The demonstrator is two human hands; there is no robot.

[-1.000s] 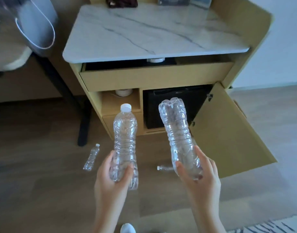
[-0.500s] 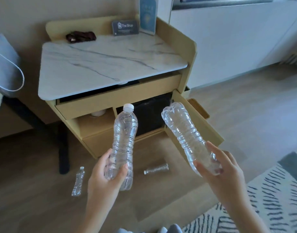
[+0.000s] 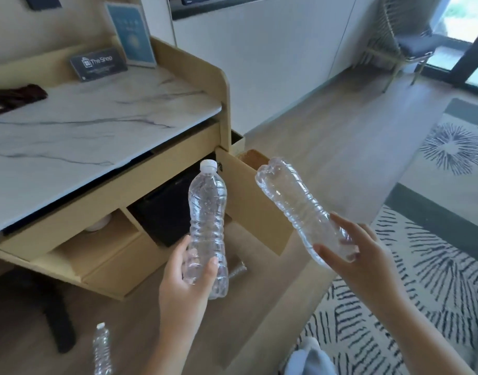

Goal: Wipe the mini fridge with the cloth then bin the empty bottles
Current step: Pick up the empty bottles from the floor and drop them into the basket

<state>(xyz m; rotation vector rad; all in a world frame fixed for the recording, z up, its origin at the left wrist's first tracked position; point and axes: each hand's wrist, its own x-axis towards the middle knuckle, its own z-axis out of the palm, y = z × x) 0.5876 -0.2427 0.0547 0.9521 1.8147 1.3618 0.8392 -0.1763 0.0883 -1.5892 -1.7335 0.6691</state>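
**Hidden or cut off:** The mini fridge [image 3: 173,212] sits in the lower bay of the cabinet. It is black and largely covered by the drawer front [image 3: 110,190] above and the capped bottle [image 3: 207,212] in front, so its door state cannot be told. A 3rd bottle [image 3: 237,269] on the floor shows only as a sliver behind the capped bottle. A 4th bottle [image 3: 102,347] lies on the floor at near left, cut by the bottom edge. The neck end of the inverted bottle [image 3: 294,204] is hidden in the right palm.

**Change since 0.5 s ago:** The view has swung right. A chair [image 3: 405,47] at far right and more of the patterned rug [image 3: 421,266] are now in frame. Both grips are unchanged.

**Hands:** The left hand [image 3: 189,280] grasps the capped bottle round its lower half, upright, white cap on top. The right hand [image 3: 362,261] holds the inverted bottle with thumb and fingers curled round it, base pointing far-left.

**Containers:** Both held bottles are clear and look empty. The open niche left of the fridge holds a white object [image 3: 98,224], partly hidden. The cabinet door [image 3: 254,201] stands open to the right of the fridge.
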